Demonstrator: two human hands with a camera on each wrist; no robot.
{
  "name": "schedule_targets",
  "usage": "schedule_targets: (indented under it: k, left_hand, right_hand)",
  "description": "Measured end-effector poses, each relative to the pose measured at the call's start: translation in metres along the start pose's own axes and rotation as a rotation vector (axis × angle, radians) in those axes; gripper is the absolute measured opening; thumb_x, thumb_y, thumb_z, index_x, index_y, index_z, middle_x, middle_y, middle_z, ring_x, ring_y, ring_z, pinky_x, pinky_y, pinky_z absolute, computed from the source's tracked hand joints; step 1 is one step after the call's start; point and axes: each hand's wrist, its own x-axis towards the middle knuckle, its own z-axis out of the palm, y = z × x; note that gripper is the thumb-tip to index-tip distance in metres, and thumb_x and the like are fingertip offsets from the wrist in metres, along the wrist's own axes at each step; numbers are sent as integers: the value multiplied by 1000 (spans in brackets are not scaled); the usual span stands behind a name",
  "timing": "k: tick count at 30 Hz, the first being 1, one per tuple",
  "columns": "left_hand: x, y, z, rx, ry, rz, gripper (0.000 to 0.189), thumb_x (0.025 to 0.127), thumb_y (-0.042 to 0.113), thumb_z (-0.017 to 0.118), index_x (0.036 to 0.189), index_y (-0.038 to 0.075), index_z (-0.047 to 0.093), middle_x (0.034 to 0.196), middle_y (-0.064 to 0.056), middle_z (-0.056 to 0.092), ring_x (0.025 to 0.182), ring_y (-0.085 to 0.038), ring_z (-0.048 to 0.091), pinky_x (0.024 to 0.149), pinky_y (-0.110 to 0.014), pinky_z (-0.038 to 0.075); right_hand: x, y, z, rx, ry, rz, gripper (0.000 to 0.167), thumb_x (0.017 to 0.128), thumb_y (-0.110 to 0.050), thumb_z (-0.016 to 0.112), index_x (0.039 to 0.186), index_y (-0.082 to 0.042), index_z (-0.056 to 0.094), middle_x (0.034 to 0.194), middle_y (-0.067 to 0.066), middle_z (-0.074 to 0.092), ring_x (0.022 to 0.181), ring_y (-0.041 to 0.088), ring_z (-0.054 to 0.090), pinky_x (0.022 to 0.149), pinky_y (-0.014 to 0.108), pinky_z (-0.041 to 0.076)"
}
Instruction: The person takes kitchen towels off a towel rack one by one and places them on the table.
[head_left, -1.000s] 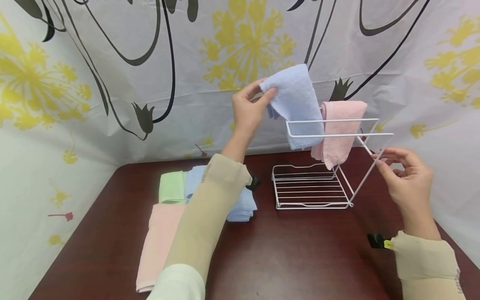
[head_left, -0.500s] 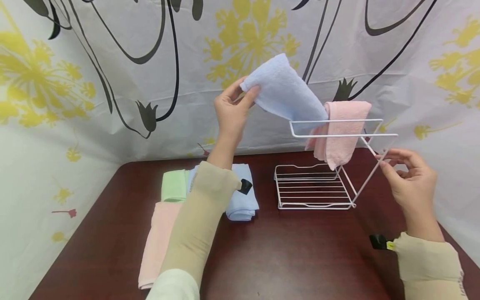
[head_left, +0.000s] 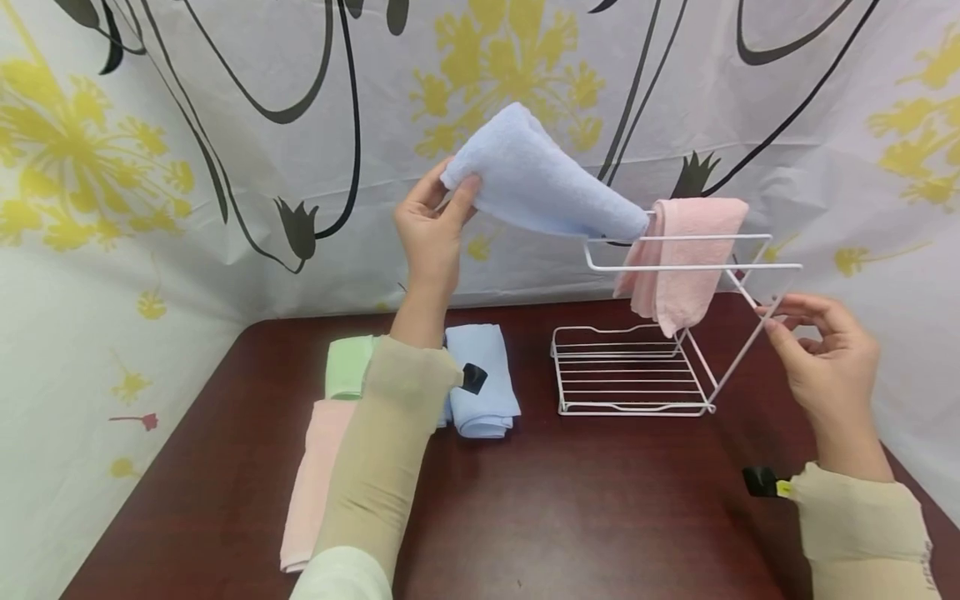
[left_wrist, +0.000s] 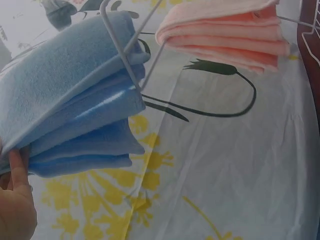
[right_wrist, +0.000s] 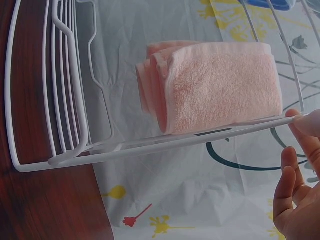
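Observation:
My left hand (head_left: pixel 431 237) pinches one corner of a folded light blue towel (head_left: pixel 528 175) between thumb and fingers. The towel stretches sideways to the top left of a white wire rack (head_left: pixel 630 412), its far end close by the upper bars. In the left wrist view its layers (left_wrist: pixel 90 112) fan open beside a white bar. A pink towel (head_left: pixel 686 296) hangs folded over the rack's top. At the rack's right side, my right hand (head_left: pixel 828 367) pinches the slanted side bar; the right wrist view shows thumb and fingertip on that bar (right_wrist: pixel 200 140).
On the dark wooden table (head_left: pixel 600 508), a folded blue towel (head_left: pixel 480 375), a green towel (head_left: pixel 348 367) and a pink towel (head_left: pixel 311 492) lie to the left, partly behind the left forearm. A flower-printed curtain (head_left: pixel 420 200) hangs close behind the rack.
My left hand has moved left, drawing the blue towel with it. The towel's lower end has risen out from between the rack's top bars. The right hand keeps its hold on the rack.

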Motion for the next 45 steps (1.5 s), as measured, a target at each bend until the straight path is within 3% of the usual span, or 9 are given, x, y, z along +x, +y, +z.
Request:
schedule_targets:
  k: [5,10,15,23,30,35,45]
  left_hand:
    - [-3,1,-9,8,1,14,36,86,-9,69,122,-13,63,101,-6,73,88,-14,72,86,-37,60]
    - [-3,8,-17,-4,28,40,35,86,-10,69,120,-15,63,98,-3,73,88,-13,71,83,-34,61]
    - [0,19,-29,28,12,65,35,86,-8,70,119,-15,63,97,-2,74,88,-13,70,82,-32,61]
    - [0,33,-53,150,-13,108,30,85,-5,73,114,-10,68,96,-4,75,87,-15,72,78,-28,61]
    - [-5,38,-66,241,-48,105,27,83,-4,75,109,-8,71,93,0,76,87,-14,72,79,-25,59]
    - [-12,43,-78,314,-79,112,26,83,-3,76,108,-8,72,93,1,76,86,-13,73,77,-25,60]
    - [-35,57,-107,416,-83,44,29,83,-1,77,111,-6,72,94,2,77,85,-12,73,77,-23,60]
  right_hand:
    - [-1,0,0,145,-7,2,31,82,19,63,111,13,66,87,-8,76,77,6,59,52,9,42]
    - [-1,0,2,154,-8,7,31,82,20,62,111,12,67,87,-8,76,78,6,60,53,9,43]
    - [0,-1,3,187,-3,4,30,81,20,62,111,13,66,87,-6,77,77,6,60,54,9,44]
    - [0,-1,2,39,-1,-2,30,83,17,64,113,12,66,88,-13,75,79,3,60,54,8,43]
    - [0,-1,2,143,2,4,30,82,19,63,111,12,67,87,-8,76,79,6,60,53,9,43]
    - [1,-2,2,96,7,-3,30,83,17,63,111,10,68,88,-10,75,79,5,60,54,8,44]
    - [0,0,1,36,10,-11,30,83,16,63,111,8,69,87,-13,73,78,3,59,50,8,40]
